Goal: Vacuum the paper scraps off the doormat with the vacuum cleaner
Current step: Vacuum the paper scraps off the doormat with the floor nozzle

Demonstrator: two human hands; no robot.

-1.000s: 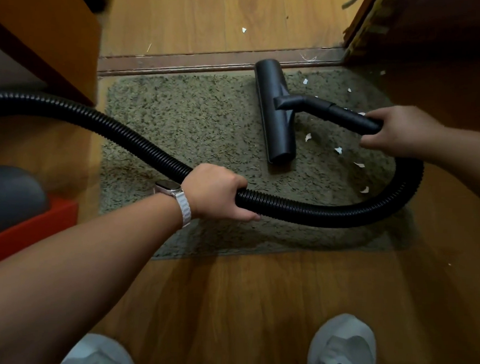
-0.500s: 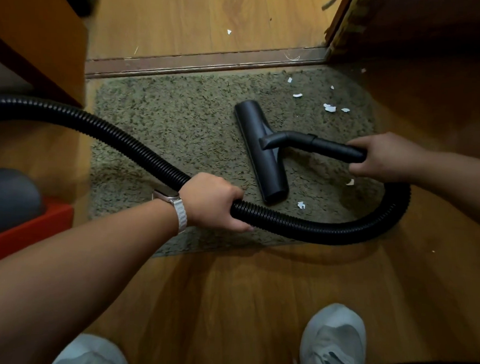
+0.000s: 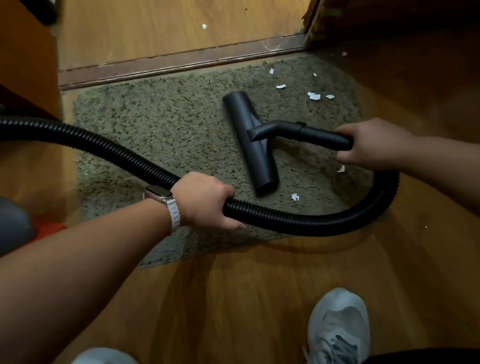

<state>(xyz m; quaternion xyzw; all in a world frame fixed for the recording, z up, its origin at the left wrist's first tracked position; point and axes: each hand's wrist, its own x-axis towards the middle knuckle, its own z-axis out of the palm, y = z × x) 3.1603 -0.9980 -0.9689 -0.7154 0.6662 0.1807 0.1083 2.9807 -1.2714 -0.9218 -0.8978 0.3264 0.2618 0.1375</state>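
Roughly half done, I judge: the doormat (image 3: 158,127) looks bare on its left, but paper scraps (image 3: 314,96) remain at its far right and by the floor nozzle (image 3: 249,143) resting mid-mat. The left hand (image 3: 204,199) has its fingers wrapped round the hose (image 3: 300,221); the right hand (image 3: 374,144) grips the wand (image 3: 319,133).

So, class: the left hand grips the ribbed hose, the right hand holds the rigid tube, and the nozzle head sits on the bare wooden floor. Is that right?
Not quite. The head view shows the nozzle head sitting on the doormat, not bare wood. The rest holds: left hand on the ribbed hose, right hand on the rigid tube.
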